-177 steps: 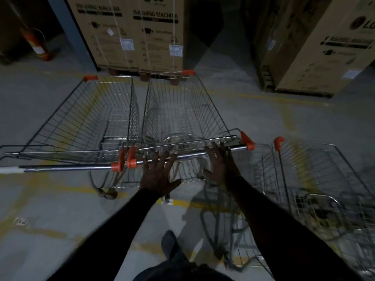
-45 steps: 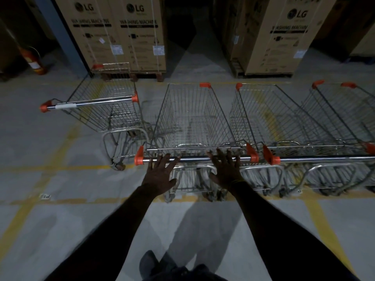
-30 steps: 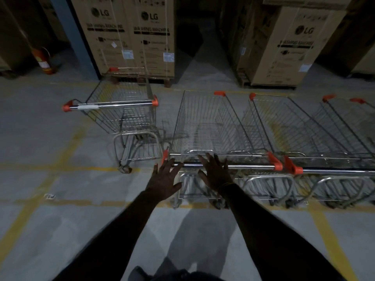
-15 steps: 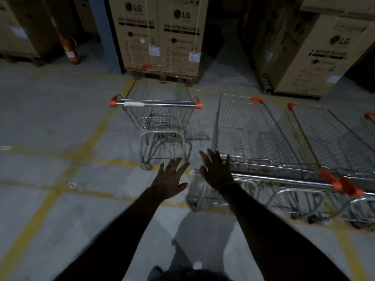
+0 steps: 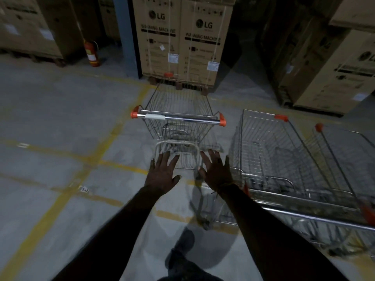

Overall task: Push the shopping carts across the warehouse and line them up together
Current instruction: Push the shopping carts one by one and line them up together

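Task progress, judged from the present layout: a row of shopping carts (image 5: pixel 284 169) is seen parked side by side at the right, their push bars facing the wearer, and these are taken as already lined up. One lone cart (image 5: pixel 178 126) stands apart, ahead and to the left of the row, its front nearly against a pallet of cartons; it is judged to be what remains to be brought into line. How many carts the row holds cannot be told, as it runs out of view.

Both hands are held out in the air between the wearer and the lone cart. The left hand (image 5: pixel 163 175) and the right hand (image 5: pixel 216 173) are shown with fingers (image 5: pixel 165 159) spread wide and straight, holding nothing; neither touches a handle.

Writing: the two cardboard cartons (image 5: pixel 182 41) behind the lone cart bear the "LG" logo and the words "WASHING MACHINE", with white shipping labels too small to be read. A further carton (image 5: pixel 345 65) at the right carries part of the same logo. A red fire extinguisher (image 5: pixel 92 54) stands by the blue column.
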A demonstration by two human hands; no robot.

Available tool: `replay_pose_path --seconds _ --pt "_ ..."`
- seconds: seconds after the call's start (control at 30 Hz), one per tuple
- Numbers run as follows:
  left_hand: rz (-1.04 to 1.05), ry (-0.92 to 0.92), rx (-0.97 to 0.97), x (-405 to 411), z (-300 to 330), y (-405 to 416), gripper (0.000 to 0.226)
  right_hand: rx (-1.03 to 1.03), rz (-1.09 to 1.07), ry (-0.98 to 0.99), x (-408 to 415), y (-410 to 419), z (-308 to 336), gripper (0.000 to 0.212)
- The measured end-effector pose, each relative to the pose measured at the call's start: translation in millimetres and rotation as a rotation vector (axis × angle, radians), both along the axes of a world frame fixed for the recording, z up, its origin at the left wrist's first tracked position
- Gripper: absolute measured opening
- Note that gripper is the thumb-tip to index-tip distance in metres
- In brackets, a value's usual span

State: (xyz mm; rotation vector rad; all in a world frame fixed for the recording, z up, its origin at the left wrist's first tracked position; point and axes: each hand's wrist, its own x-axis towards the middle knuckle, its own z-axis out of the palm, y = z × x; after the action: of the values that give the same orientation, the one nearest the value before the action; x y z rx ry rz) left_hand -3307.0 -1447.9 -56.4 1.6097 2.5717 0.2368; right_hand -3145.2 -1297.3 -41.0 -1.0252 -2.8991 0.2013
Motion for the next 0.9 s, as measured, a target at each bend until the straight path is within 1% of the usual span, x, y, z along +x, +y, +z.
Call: replay_pose_path --seconds 0.2,0.3,0.4,0.5,0.6,0.63,0.7,0.8,0.9 --pt "0.031 -0.025 -0.048 -60 4 47 0.077 -0.028 -0.029 0.069 -61 52 -8 0.065" --pt "0.030 -0.008 -0.093 -91 8 77 0.077 -0.035 -0.043 0.046 -91 87 -10 0.068" --pt "0.035 0.007 -0.123 -118 12 110 0.078 -0.058 -0.066 0.115 -109 125 -13 0.070" --pt "0.051 0.018 -0.140 -141 12 140 0.079 -0.041 -0.072 0.082 -121 160 -19 0.068" --pt "0.043 0.045 -0.131 -158 9 163 0.087 -0.018 -0.036 0.016 -134 190 -23 0.068" --pt "0.040 0.059 -0.136 -163 6 169 0.084 -0.029 -0.023 -0.002 -138 197 -27 0.069" --pt "0.039 0.086 -0.159 -171 1 177 0.081 -0.047 0.001 -0.002 -142 205 -37 0.076" --pt "0.028 0.116 -0.179 -183 -9 183 0.087 -0.033 0.011 0.010 -145 209 -51 0.096" --pt "0.002 0.138 -0.209 -194 -22 190 0.100 -0.007 -0.006 0.018 -152 217 -55 0.100"
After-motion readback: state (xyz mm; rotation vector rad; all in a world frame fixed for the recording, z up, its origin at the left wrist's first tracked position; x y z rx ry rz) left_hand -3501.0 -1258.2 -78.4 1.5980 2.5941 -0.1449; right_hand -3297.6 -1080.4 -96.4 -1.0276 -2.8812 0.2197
